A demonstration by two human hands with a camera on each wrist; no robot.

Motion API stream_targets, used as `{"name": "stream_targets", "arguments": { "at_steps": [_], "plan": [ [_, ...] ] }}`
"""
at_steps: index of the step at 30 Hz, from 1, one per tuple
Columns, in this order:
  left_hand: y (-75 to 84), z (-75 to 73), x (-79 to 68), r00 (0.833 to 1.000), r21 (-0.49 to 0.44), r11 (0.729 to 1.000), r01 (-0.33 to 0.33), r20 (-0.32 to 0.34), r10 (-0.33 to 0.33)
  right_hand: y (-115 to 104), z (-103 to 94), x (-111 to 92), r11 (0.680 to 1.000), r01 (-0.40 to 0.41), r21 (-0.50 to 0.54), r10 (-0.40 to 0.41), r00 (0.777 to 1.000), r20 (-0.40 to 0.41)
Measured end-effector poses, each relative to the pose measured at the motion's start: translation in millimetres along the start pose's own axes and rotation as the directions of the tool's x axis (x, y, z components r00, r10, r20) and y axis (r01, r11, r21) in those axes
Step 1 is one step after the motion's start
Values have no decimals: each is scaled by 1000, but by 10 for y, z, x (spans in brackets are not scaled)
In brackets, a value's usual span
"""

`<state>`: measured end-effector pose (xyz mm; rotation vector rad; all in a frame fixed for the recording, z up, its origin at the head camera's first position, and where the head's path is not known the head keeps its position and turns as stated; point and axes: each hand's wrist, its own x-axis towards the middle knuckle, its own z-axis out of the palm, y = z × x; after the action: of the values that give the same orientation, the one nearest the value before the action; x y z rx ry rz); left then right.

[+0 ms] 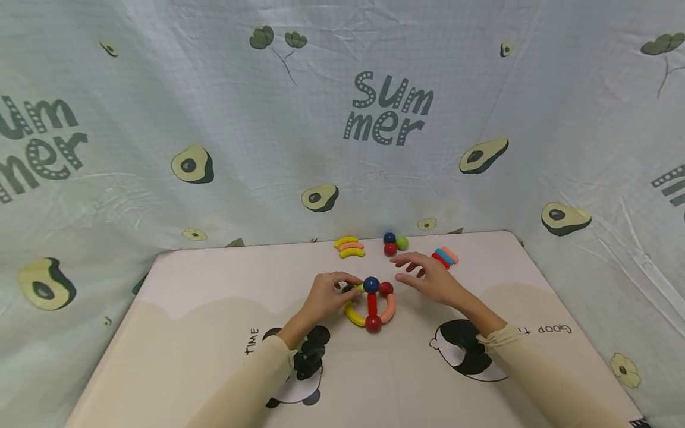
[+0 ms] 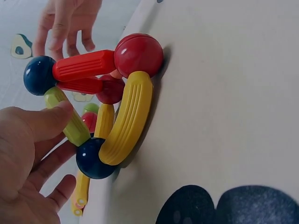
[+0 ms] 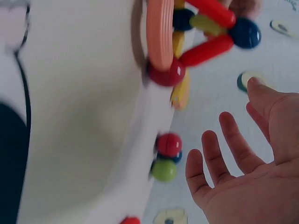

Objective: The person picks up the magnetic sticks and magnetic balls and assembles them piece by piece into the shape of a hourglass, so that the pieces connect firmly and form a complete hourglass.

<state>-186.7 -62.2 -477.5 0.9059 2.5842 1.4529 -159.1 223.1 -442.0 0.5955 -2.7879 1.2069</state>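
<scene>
Ball-and-rod frame (image 1: pixel 372 304) is standing on the surface (image 1: pixel 187 345), just right of the left grip (image 1: pixel 327 294); this nearer grip is pinching the green rod (image 2: pixel 77 129), which is sloping up toward the top blue ball (image 1: pixel 371 285); the right grip (image 1: pixel 430 279) is hovering opposite, fingers apart, holding nothing.

My plain cream left sleeve (image 1: pixel 248 383), toward seven o'clock, and matching right sleeve (image 1: pixel 551 375), toward four o'clock, taper to bunched cuffs (image 1: pixel 500 336) of the same pale cloth.
</scene>
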Motion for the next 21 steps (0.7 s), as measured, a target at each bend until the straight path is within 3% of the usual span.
{"name": "stream_targets", "arguments": {
  "at_steps": [9,16,21],
  "plan": [
    [-43,-3,2,1000,-36,999,-7,17,7,374,-366,-19,990,-82,-115,72,993,-94],
    [-14,-24,7,999,-37,999,-7,37,9,605,-461,-108,987,-96,-127,75,984,-159],
    [34,-16,-1,998,-54,998,-28,61,31,692,-508,-180,980,-158,-117,135,974,-179]
  ]
}}
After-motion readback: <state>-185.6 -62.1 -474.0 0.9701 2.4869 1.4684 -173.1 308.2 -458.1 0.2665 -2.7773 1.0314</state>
